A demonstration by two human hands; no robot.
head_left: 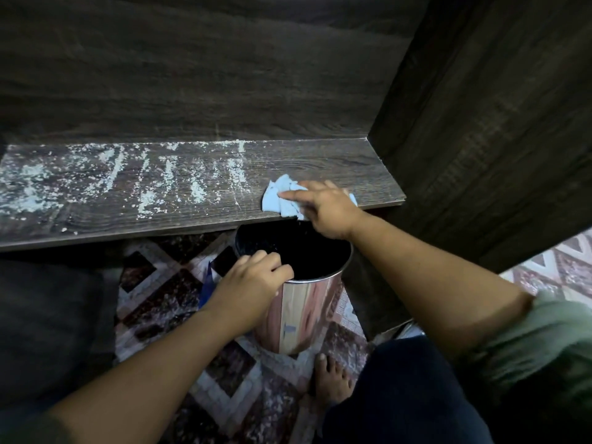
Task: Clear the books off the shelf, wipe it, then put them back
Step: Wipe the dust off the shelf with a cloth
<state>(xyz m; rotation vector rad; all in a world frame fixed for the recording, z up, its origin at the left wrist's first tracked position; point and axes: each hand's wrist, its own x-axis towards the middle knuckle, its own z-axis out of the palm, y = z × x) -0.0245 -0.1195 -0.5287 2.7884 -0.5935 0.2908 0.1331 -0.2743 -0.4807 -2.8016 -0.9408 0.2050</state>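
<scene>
The right hand [323, 208] lies flat on a crumpled light-blue cloth [278, 197], fingers nearly straight and spread, pressing it onto the dark wooden shelf [336, 161] near its front edge — no curled grip here. White dust [166, 177] streaks the shelf left of the cloth. The left hand [253, 283] holds a shiny metal bin [307, 312] just below the shelf edge — its grip clamped on the rim, fingers hooked over it.
</scene>
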